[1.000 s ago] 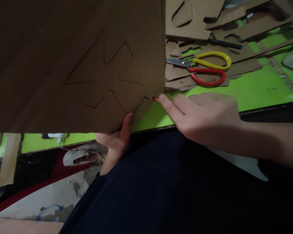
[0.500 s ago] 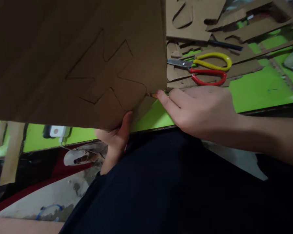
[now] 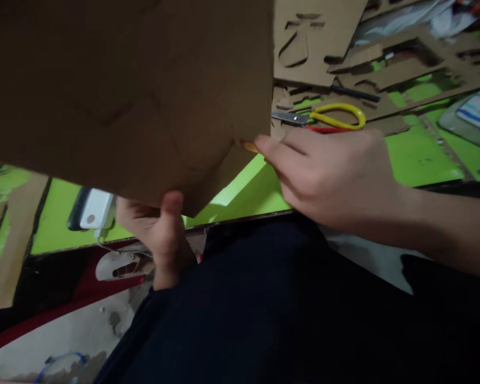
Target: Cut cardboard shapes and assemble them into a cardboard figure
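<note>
Green tabletop [image 3: 420, 154] | left hand [image 3: 156, 229], thumb up, clamps cardboard sheet [image 3: 144, 96] | right hand [image 3: 336, 176], curled, pinches thin tool [image 3: 248, 145]

The cardboard sheet [image 3: 124, 96] looks matt, the tabletop [image 3: 424, 154] glossy, the scissor blades [image 3: 290, 118] bare metal.

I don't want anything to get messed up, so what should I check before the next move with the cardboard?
1. Cardboard held: ok, the left hand grips its lower edge.
2. Stick held: ok, the right hand pinches it.
3. Left thumb away from the stick: ok, they are apart.
4. Stick's tip touching the cardboard: cannot tell, too blurred.
5. Drawn lines clear to see: not ok, faint and blurry.
6. Scissors put down: ok, neither hand holds them.
</note>
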